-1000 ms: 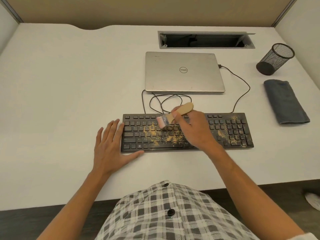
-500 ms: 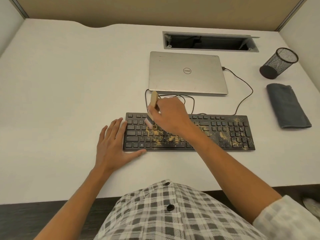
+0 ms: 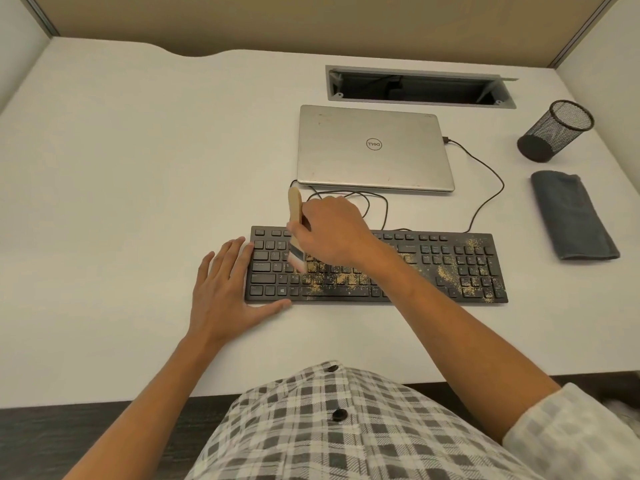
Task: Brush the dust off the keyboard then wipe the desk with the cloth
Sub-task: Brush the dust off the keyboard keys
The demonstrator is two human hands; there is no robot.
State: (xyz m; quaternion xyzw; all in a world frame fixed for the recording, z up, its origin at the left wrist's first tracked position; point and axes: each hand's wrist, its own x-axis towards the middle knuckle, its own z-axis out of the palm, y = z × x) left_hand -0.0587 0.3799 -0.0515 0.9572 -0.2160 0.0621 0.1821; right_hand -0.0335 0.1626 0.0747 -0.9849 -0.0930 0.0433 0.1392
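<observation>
Gripped in the right hand (image 3: 334,233), a wooden-handled brush (image 3: 295,230) touches the dusty black keyboard (image 3: 377,268) at centre frame. Left hand (image 3: 227,292) lies flat, fingers straight, against its left end.

the scene is lit evenly and fairly brightly from above, with a warm, slightly yellow cast. only soft, short shadows are thrown, as under the right hand (image 3: 332,233) on the keyboard (image 3: 450,268) and along the near edge of the laptop (image 3: 374,147). no hard glare is seen; the white desk (image 3: 121,168) is rendered pale and flat. wide-angle bending is noticed at the edges, where the desk's sides are curved. the bristles of the brush (image 3: 296,237) are smeared by motion blur, and fine detail is softened by compression.
</observation>
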